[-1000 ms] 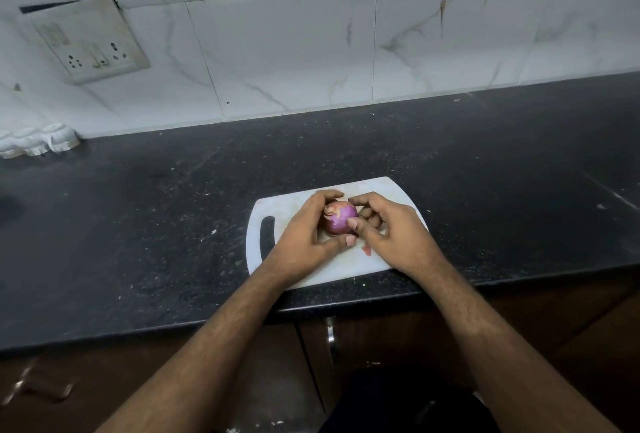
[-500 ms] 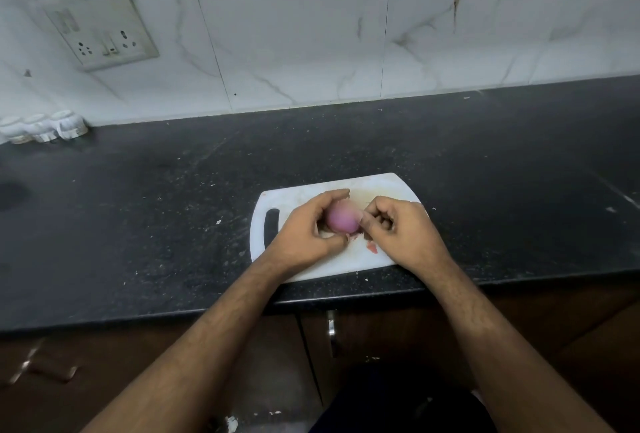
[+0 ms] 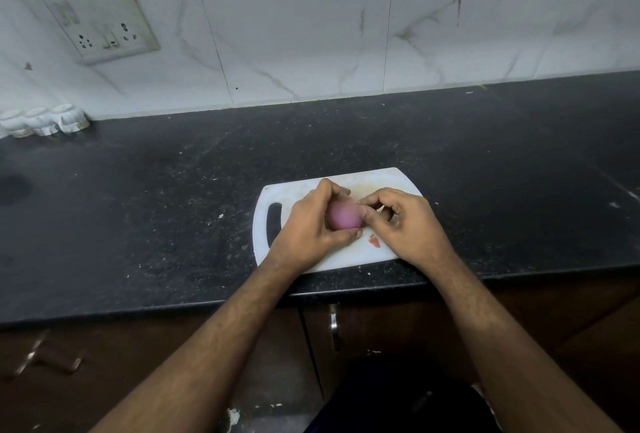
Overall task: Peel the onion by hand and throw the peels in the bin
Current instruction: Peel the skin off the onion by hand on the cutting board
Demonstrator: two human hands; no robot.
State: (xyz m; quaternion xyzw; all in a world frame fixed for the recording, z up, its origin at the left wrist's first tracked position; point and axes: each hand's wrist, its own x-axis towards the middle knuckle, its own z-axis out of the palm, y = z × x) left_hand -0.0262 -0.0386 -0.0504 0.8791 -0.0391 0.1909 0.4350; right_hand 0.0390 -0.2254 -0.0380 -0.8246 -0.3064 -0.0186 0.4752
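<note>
A small purple onion (image 3: 343,215) is held just above a white cutting board (image 3: 298,191) near the counter's front edge. My left hand (image 3: 310,228) wraps around the onion's left side and grips it. My right hand (image 3: 403,224) sits against the onion's right end, thumb and fingertips pinched at its tip; whether skin is caught between them is hidden. A small reddish peel scrap (image 3: 374,242) lies on the board below my hands. No bin is in view.
The black stone counter (image 3: 156,217) stretches left and right of the board. White jars (image 3: 45,120) stand at the far left against the tiled wall, below a socket plate (image 3: 100,22). Wooden cabinet doors with a metal handle (image 3: 333,325) sit under the counter edge.
The onion has been turned in my hands, so its smooth purple side now faces up. My right fingers shifted from its top to its right end. The camera has tilted slightly.
</note>
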